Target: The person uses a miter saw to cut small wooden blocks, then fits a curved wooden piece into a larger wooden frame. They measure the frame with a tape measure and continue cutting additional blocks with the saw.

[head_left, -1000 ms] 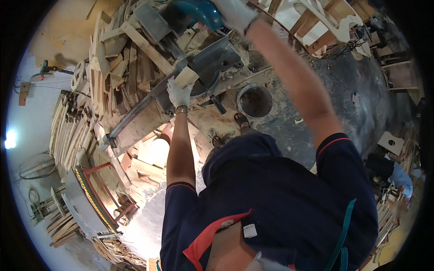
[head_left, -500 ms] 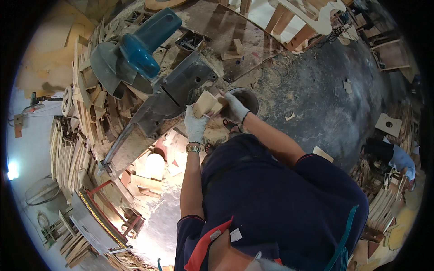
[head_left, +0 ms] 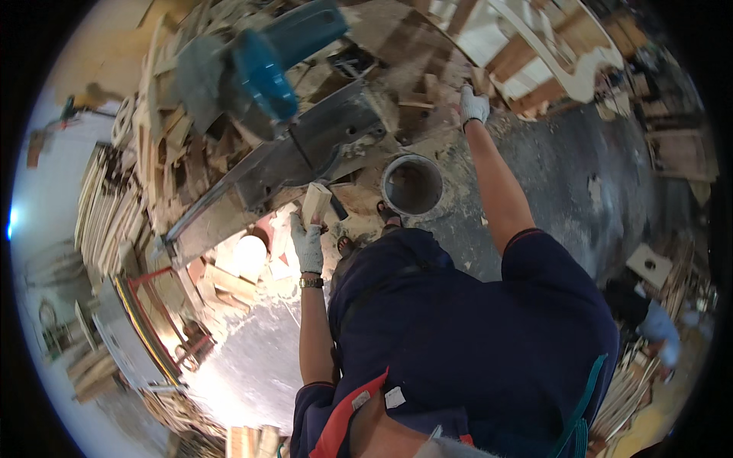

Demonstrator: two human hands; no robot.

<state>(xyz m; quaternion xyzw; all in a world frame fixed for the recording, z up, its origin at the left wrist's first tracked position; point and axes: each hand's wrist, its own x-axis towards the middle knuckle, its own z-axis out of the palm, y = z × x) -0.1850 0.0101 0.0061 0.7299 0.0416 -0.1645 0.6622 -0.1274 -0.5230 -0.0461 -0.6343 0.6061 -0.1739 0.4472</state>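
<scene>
My left hand [head_left: 307, 246], in a pale work glove, grips a short, light wood block [head_left: 316, 203] beside the front edge of the saw's metal table [head_left: 267, 164]. My right hand [head_left: 475, 107], gloved too, is stretched far out ahead over the brown board. Its fingers are on a small wood piece [head_left: 480, 79]; part of the grip is blurred. Between my arms, on the floor, stands a round grey bucket [head_left: 413, 185]. The blue-motored saw [head_left: 263, 72], with its grey blade guard, rises at the upper left.
Offcuts [head_left: 229, 284] lie under the saw table. Curved wooden strips [head_left: 114, 206] lean at the left. A pale wooden frame [head_left: 565, 72] stands at the far right. My sandalled foot [head_left: 388, 214] is next to the bucket. Another person [head_left: 653, 320] bends over wood at the right.
My hands have come apart from above the bucket. The right has reached forward and right with a wood piece; the left has drawn back slightly, keeping its block. The view has shifted.
</scene>
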